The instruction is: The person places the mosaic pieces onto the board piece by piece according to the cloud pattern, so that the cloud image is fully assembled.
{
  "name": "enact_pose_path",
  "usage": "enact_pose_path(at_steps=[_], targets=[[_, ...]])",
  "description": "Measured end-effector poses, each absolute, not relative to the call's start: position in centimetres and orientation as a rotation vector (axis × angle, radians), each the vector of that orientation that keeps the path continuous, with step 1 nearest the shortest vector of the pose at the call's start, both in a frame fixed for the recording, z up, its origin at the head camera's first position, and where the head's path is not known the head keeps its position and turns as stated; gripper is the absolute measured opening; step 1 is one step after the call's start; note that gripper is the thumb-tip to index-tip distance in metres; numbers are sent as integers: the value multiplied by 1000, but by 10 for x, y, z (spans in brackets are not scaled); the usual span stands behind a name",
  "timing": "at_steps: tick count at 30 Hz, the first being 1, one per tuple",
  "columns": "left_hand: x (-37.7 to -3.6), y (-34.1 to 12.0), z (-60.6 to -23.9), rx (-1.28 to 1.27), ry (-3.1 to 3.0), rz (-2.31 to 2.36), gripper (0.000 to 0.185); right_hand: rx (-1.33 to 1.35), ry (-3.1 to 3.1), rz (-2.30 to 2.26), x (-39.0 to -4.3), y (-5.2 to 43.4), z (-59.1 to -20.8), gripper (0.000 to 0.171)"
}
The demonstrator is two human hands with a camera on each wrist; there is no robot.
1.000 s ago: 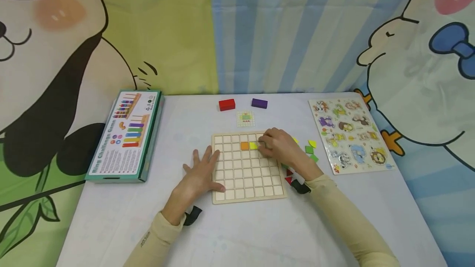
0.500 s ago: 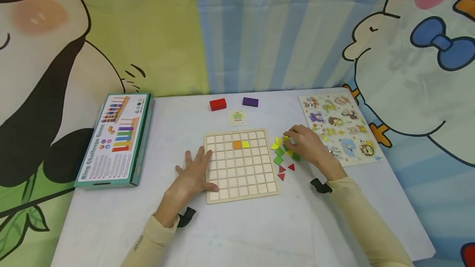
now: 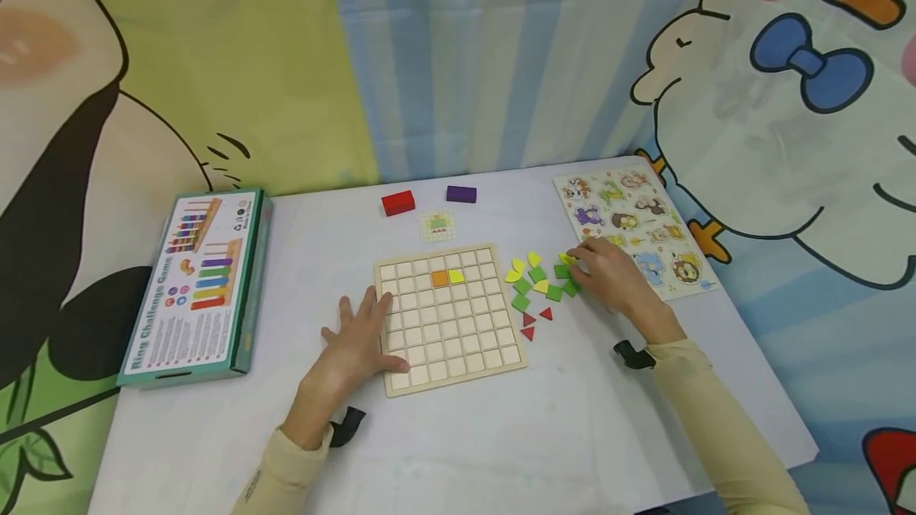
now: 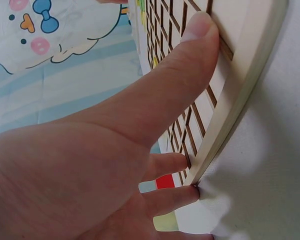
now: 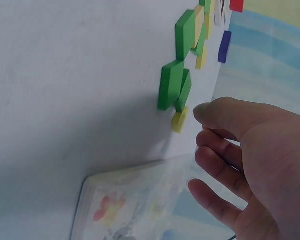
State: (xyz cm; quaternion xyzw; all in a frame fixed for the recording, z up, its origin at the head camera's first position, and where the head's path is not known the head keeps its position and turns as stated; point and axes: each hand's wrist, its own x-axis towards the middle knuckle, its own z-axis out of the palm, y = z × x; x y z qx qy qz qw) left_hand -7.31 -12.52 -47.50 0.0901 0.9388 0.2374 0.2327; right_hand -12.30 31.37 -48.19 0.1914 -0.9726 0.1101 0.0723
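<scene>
**Wooden grid board pinned, loose tiles under my right hand**

Wood fills the middle of the head view: the grid board [image 3: 447, 315] lies on the white worktop [image 3: 501, 435], an orange tile [image 3: 440, 279] and a yellow tile [image 3: 456, 276] seated side by side in its second row. My left hand [image 3: 354, 344] lies flat at the board's 8 o'clock corner, fingers straight. My right hand [image 3: 608, 276] sits at 3 o'clock of the board, over the loose tiles [image 3: 538, 286], fingertips beside a yellow piece [image 3: 565, 259]. An animal puzzle [image 3: 633, 221] lies at 2 o'clock.

On the left wrist view, my thumb [image 4: 190, 55] presses the board face, fingers straight against its edge.

On the right wrist view, my fingers [image 5: 215, 155] are loosely curled and hold nothing, just beside the green tiles [image 5: 172, 85].
</scene>
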Motion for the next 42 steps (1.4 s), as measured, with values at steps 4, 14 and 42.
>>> enact_pose_path(at_steps=[4, 14, 42], targets=[[-73, -127, -476, 239, 2584, 658, 120, 572, -2907, 318, -128, 318, -487, 27], [-72, -124, -475, 243, 2577, 652, 121, 497, -2979, 327, -134, 318, -495, 26], [-72, -124, -476, 233, 2602, 600, 122, 449, -3011, 485, -142, 292, -490, 25]])
